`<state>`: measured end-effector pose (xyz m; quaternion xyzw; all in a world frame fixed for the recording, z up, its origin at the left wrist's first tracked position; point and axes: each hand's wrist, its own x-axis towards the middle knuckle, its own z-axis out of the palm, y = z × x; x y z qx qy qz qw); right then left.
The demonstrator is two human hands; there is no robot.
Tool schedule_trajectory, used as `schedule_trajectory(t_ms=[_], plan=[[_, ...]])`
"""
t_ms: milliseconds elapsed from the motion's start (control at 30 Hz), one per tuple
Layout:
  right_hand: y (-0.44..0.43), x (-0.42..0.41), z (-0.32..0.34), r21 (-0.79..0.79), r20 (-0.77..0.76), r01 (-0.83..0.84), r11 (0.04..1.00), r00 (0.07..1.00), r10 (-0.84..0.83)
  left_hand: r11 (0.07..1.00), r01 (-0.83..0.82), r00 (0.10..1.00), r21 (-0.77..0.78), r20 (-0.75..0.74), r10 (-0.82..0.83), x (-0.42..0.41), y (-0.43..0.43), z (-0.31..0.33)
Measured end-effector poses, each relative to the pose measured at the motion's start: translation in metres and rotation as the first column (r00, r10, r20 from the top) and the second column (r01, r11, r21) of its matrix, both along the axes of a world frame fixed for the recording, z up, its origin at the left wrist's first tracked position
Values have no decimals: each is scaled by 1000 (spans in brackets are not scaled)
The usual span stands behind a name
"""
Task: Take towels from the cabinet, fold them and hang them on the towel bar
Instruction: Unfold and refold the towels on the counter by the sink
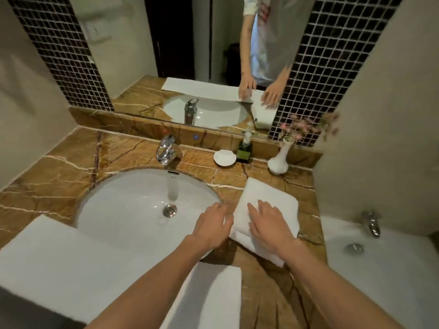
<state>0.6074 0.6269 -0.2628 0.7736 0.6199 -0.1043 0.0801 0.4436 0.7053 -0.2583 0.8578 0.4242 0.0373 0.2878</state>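
Near me, a long towel (71,264) lies flat on the counter (273,293). Past it, my right hand (268,224) rests flat and open on the folded towel (266,193), right of the sink (123,198). My left hand (211,227), open too, is at its left edge. I think a hard push could slide it into the sink.

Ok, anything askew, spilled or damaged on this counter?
Only the folded towel right of the sink: it lies skewed to the counter edge under the right hand, left hand at its side. A second towel lies flat along the front. No spills or damage visible.
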Motion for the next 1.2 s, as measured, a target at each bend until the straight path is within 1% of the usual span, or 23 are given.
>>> schedule_trajectory(t_ms=[100, 200, 267, 400, 533, 600, 733, 800, 867, 1000, 1067, 1133, 1200], plan=[[-26, 27, 1, -80, -8, 36, 996, 999, -37, 989, 0, 1000, -148, 14, 2, 26, -14, -1], [-41, 43, 1, -127, -13, 36, 991, 999, -38, 982, -2, 1000, -188, 28, 7, 43, -19, -2], [-47, 47, 1, -136, -14, 21, 990, 1000, -23, 982, -26, 999, -186, 35, 33, 51, -21, -2], [-46, 45, 3, -96, 11, 18, 995, 1000, -17, 973, -85, 992, -217, 69, 102, 62, -17, -4], [-40, 36, 2, -20, 45, 31, 999, 999, -30, 950, -179, 972, -256, 106, 211, 70, -9, -7], [-36, 33, 2, -14, 44, 22, 1000, 999, -21, 941, -187, 960, -282, 150, 236, 75, -6, -6], [-38, 29, 0, -15, 28, -2, 1000, 1000, 2, 917, -191, 950, -350, 169, 262, 92, 10, 0], [-40, 29, -2, -3, -8, 1, 1000, 1000, -1, 910, -204, 947, -361, 162, 277, 103, 23, -2], [-38, 34, -2, 37, -78, 52, 998, 996, -49, 911, -196, 955, -363, 142, 262, 113, 35, -6], [-23, 55, -5, 146, -193, 280, 949, 949, -250, 921, -175, 969, -349, 105, 224, 131, 49, -13], [-14, 65, -7, 151, -226, 391, 908, 908, -353, 918, -176, 970, -356, 98, 224, 139, 55, -17], [-7, 74, -10, 123, -253, 483, 867, 860, -443, 916, -170, 969, -363, 110, 223, 145, 60, -20], [0, 82, -15, 80, -318, 551, 831, 804, -502, 910, -178, 965, -374, 113, 235, 150, 67, -23]])
